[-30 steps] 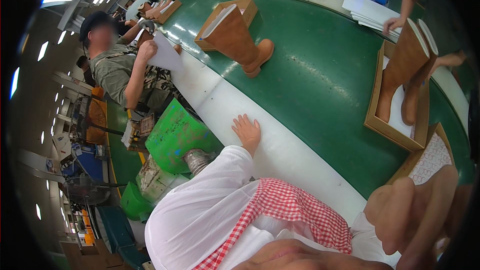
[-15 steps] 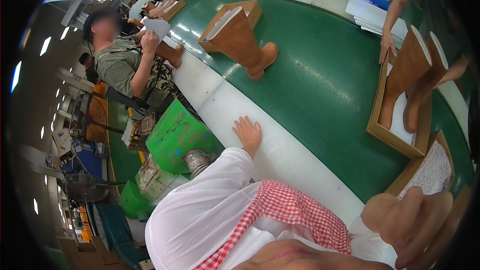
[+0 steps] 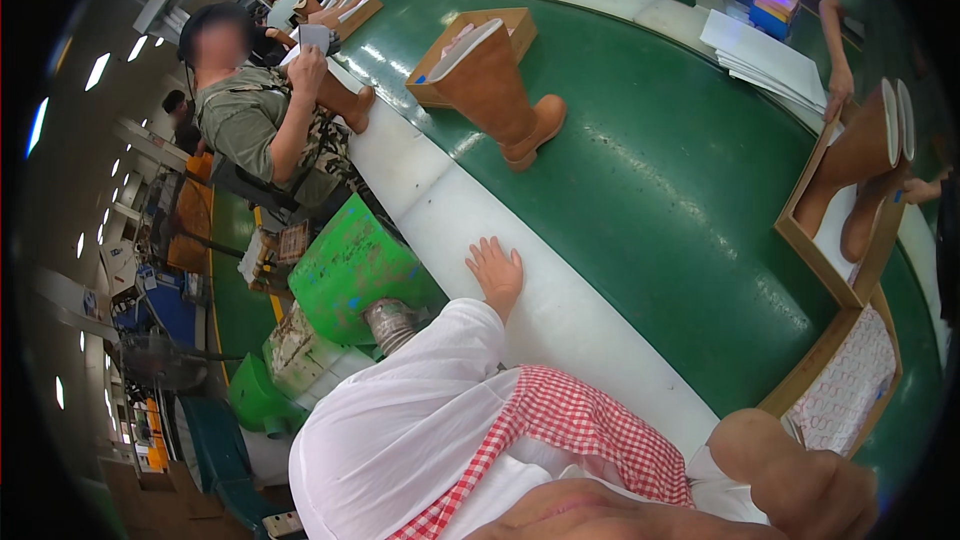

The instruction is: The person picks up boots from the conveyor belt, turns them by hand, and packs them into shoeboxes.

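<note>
My left hand (image 3: 495, 272) lies flat on the white table edge (image 3: 570, 335), fingers spread, holding nothing. Close to the camera at the lower right, my right hand (image 3: 800, 480) is raised with its fingers curled in. Whether anything is inside it is hidden. Ahead of my left hand a tall brown boot (image 3: 500, 95) stands on the green conveyor belt (image 3: 640, 200). Its shaft leans over a cardboard box (image 3: 520, 25). At the right, a pair of brown boots (image 3: 850, 175) stands in another cardboard box (image 3: 815, 265). Nearest my right hand is an open box with printed paper (image 3: 845, 380).
A co-worker (image 3: 245, 110) sits at the left with a brown boot (image 3: 345, 105) and a pale card (image 3: 315, 37). Another person's hand (image 3: 838, 90) touches the right box. White boards (image 3: 765, 60) lie on the far edge. A green funnel-shaped duct (image 3: 350, 270) stands beside my left arm.
The box with the pair of boots has shifted right, with the other person's hands at it. My right hand has moved lower and slightly left. My left hand has stayed put.
</note>
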`<state>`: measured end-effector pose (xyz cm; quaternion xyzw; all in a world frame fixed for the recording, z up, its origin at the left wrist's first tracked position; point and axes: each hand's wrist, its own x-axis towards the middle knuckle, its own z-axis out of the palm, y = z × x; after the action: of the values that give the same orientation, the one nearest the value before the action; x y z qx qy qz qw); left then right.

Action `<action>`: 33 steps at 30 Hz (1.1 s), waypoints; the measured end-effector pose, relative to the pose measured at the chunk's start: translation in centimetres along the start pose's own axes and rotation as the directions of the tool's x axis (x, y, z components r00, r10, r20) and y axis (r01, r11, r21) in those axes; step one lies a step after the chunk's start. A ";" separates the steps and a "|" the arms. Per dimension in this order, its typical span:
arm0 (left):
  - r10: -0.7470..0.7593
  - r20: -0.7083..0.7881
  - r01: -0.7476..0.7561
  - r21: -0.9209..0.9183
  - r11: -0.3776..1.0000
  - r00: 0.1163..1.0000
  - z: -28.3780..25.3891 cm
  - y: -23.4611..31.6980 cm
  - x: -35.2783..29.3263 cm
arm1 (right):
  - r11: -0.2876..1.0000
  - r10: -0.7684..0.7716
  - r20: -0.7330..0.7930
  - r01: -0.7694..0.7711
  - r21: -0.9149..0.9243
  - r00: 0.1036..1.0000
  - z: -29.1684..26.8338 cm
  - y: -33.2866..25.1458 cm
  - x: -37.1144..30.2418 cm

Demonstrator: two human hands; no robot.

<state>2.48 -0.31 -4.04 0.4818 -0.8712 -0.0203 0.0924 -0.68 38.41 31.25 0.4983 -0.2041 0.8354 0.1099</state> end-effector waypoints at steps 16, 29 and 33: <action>-0.006 0.001 0.006 0.058 0.998 1.000 0.3 0.2 -0.1 | 0.644 -0.582 0.231 0.616 -0.454 0.780 0.1 6.0 -4.7; 0.010 0.014 -0.011 0.037 0.999 1.000 0.2 0.4 0.0 | 0.262 0.546 0.223 0.088 -0.961 0.807 -9.3 13.0 -17.1; 0.020 -0.010 -0.019 0.039 0.999 1.000 0.1 0.0 -0.2 | 0.148 0.695 0.105 0.001 -0.989 0.712 -12.1 12.2 -24.2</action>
<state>2.58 -0.20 -4.20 0.4750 -0.8756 0.0000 0.0878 -3.35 33.42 2.07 0.4731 -0.8025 0.3458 0.1125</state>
